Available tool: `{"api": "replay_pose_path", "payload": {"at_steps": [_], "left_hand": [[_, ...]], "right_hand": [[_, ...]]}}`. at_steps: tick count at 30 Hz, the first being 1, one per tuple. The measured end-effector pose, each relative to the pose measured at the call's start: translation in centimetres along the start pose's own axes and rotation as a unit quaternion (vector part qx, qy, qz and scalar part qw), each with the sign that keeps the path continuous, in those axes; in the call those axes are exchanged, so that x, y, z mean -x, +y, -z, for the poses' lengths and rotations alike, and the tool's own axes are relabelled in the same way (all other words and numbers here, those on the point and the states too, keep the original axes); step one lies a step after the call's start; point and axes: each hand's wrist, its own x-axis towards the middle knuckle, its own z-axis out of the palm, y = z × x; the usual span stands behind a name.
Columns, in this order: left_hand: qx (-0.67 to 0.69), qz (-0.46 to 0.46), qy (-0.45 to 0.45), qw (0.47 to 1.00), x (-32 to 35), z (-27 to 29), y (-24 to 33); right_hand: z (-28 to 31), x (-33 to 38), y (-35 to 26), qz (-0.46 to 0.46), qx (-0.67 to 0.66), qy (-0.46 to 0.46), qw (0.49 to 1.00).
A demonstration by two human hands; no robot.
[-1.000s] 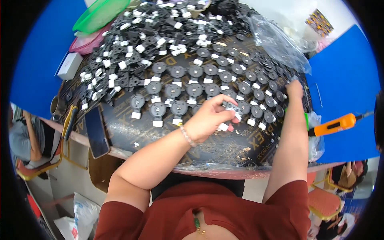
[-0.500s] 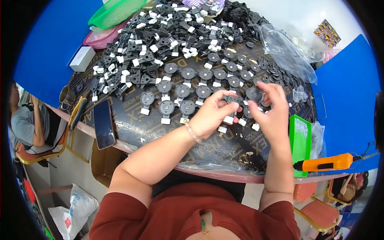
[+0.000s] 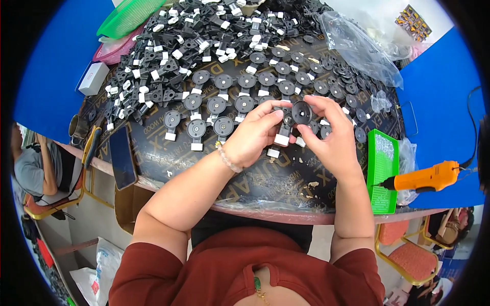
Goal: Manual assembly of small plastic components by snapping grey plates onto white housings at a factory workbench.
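My left hand (image 3: 252, 135) is closed on a black plastic bracket with a white block (image 3: 282, 139) at its near end. A round black disc (image 3: 302, 112) is pinched between the thumb and fingers of my right hand (image 3: 334, 137), its hollow face showing. The disc sits right against the bracket's far end; whether they are joined I cannot tell. To the left of my hands lie rows of similar brackets topped with discs (image 3: 217, 105). Loose black discs (image 3: 337, 91) are scattered beyond my right hand.
A large heap of black brackets with white ends (image 3: 168, 61) covers the far left. An orange electric screwdriver (image 3: 426, 177) hangs over a green tray (image 3: 373, 201) at right. A phone (image 3: 122, 158), yellow-handled pliers (image 3: 92, 143) and a clear plastic bag (image 3: 357, 48) lie around the table's edges.
My right hand has brought the disc left against the bracket in my left hand. The whole view has shifted slightly, and the orange screwdriver has swung a little.
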Motion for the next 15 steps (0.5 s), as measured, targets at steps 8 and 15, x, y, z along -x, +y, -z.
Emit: {"api": "replay_pose_path", "payload": {"at_steps": [8,15], "left_hand": [[0.007,-0.003,-0.011,1.0,-0.2,0.2,-0.6],[0.012,0.015,-0.029,0.999,0.2,-0.5,0.4]], "right_hand": [[0.5,0.1,-0.2,0.022,-0.013,-0.074,0.997],[1.4,-0.1,-0.3,0.018,-0.036,-0.108,0.993]]}}
